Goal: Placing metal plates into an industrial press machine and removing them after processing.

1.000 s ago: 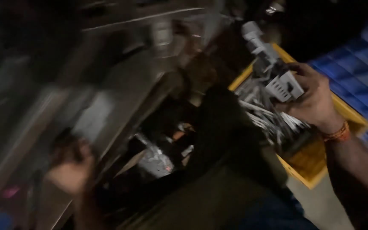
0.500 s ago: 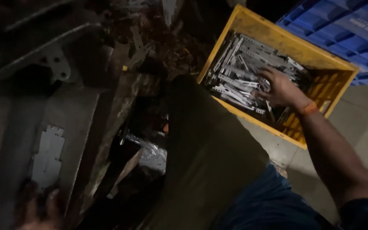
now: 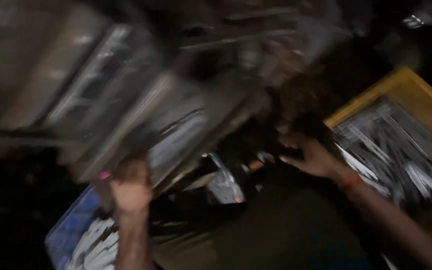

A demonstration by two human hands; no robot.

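From the head camera, the picture is very blurry, so some things are hard to tell.

Half a second ago your right hand was down in the yellow box [image 3: 401, 82], touching the shiny metal pieces [image 3: 401, 150]. Now your right hand [image 3: 316, 157] is out of the box and up in the air, just left of it, near the dark middle of the machine. Its fingers are spread wide and I see nothing in them. That looks like you let go of the pieces, or never picked one up; the blur keeps me from being sure.

Your left hand [image 3: 128, 187] was low in the corner before. Now it is higher, up against the edge of the big grey metal machine [image 3: 126, 100]. Its fingers look curled, but I cannot tell if they hold anything. There is a small pink spot beside it.

Under your left arm sits a blue box [image 3: 71, 230] with more pale metal pieces. The yellow box is on your right, full of metal pieces.
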